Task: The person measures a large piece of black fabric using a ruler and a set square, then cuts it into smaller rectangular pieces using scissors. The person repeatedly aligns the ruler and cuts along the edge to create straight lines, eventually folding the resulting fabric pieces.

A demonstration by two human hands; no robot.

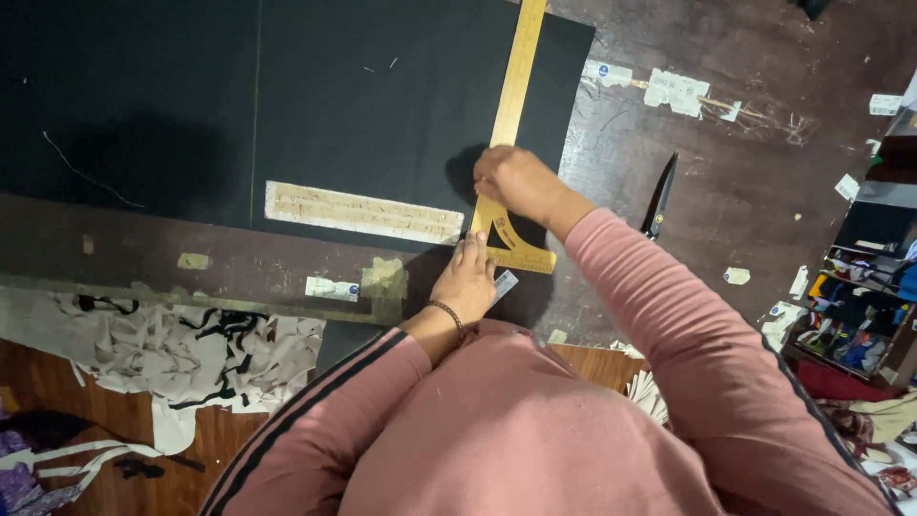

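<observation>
Mid-frame, marking step: left hand [465, 280] flat, pinning yellow L-square [509, 124] on black fabric [382, 105], right hand [514, 180] fingers curled, grip contents unclear; next probably steady ruler pressure.

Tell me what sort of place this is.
Most likely a tailoring or garment-cutting workshop. A yellow wooden L-shaped tailor's square lies on black cloth spread over a worn dark wooden table, black-handled shears rest nearby, and white and black fabric scraps are heaped on the floor.
</observation>
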